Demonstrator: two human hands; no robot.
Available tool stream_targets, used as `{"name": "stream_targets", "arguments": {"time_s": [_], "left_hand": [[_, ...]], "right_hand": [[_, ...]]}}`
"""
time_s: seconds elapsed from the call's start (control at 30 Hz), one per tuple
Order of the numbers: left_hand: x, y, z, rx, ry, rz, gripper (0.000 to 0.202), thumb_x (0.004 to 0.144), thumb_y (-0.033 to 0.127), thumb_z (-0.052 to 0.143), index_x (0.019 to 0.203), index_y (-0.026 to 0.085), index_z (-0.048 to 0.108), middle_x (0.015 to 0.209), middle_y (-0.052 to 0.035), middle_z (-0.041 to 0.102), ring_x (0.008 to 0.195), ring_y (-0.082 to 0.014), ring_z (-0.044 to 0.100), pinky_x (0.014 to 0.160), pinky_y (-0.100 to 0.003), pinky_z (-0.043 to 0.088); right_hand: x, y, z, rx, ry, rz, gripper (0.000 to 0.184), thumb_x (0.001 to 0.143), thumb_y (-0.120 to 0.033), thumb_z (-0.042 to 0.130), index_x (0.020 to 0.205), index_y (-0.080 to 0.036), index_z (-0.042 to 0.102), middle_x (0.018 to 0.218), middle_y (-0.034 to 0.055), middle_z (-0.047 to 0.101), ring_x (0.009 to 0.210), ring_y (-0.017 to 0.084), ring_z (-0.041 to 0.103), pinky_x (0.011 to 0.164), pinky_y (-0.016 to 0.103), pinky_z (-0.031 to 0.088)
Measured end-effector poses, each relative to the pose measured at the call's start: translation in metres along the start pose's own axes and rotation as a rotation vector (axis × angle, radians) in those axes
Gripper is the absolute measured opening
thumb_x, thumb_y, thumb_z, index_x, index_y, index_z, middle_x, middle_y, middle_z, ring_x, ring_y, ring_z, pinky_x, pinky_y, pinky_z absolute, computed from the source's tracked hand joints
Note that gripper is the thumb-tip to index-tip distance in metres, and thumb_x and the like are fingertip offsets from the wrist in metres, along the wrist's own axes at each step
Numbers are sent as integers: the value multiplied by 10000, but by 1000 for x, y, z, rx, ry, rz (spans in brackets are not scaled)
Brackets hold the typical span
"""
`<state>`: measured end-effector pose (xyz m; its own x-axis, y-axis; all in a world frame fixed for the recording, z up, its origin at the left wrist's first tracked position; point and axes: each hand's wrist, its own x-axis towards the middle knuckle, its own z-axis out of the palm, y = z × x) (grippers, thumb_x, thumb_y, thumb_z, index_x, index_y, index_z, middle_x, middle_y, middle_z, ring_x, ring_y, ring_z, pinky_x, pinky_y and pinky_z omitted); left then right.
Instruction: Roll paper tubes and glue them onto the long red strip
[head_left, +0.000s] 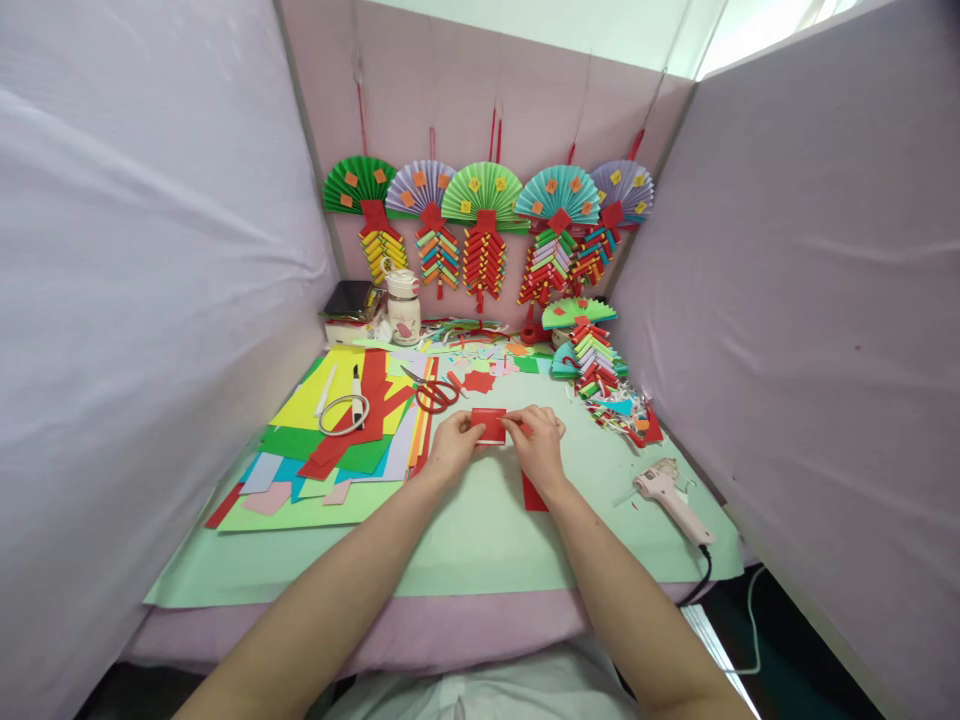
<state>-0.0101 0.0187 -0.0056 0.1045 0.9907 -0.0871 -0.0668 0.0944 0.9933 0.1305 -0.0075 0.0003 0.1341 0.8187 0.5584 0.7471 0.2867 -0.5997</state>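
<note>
A small red paper square (489, 424) with pale strips along its top and bottom edges is held between my hands above the green table mat. My left hand (454, 444) pinches its left side, thumb on the front. At its right side, my right hand (537, 436) has thumb and forefinger pinched together near the paper; a small thin thing may be between these fingertips, too small to name. Partly under my right wrist lies another red paper piece (533, 492). Just beyond my left hand rest red-handled scissors (436, 397).
Coloured paper sheets (300, 510) spread at the left, with a craft knife (357, 385) and a white ring (343, 414). A glue gun (671, 500) lies right, its cord over the edge. Paper fans (484, 190) hang behind a bottle (403, 310). Scraps (621, 410) are piled at right.
</note>
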Motion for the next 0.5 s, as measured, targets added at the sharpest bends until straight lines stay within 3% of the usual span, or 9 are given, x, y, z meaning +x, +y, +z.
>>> {"name": "stream_targets", "arguments": {"time_s": [0.23,0.5], "left_hand": [[-2,-5,1,239,-1,173,279,781,386,531,769,151,681,718,-37,667,719,-170,602,623,-263,484],[-7,-3,4,234,-69,197,300,779,382,522,764,144,704,681,-28,650,704,-163,581,631,-260,465]], "right_hand": [[-2,-7,2,-9,4,-27,230,880,-384,541,742,-261,678,795,21,652,875,212,498,827,382,231],[-3,-12,-2,9,-3,-32,212,886,-357,530,763,-260,673,816,19,645,902,212,478,843,383,229]]}}
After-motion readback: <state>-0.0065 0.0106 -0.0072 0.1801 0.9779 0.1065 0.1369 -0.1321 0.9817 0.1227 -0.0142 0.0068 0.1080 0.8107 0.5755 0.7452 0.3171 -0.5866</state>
